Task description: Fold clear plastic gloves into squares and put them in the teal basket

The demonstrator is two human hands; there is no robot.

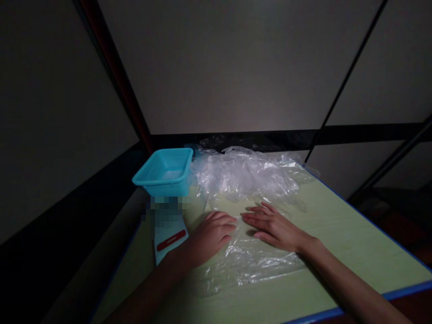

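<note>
A clear plastic bag (263, 261) lies spread on the pale green table (324, 225), wrinkled and shiny. My left hand (212, 234) rests on its left part, palm down, with the fingers stretched to the right. Facing it, my right hand (273, 227) lies on the bag with fingers spread. A small gap separates the fingertips of the two hands. Just beyond them, a heap of crumpled clear plastic bags (246, 173) covers the far end of the table.
An aqua plastic basket (165, 180) stands at the table's far left corner. In front of it lies a light box or booklet (172, 238) with a red label, partly blurred out. Pale panels (236, 67) rise behind the table. Blue edging (371, 216) borders the tabletop.
</note>
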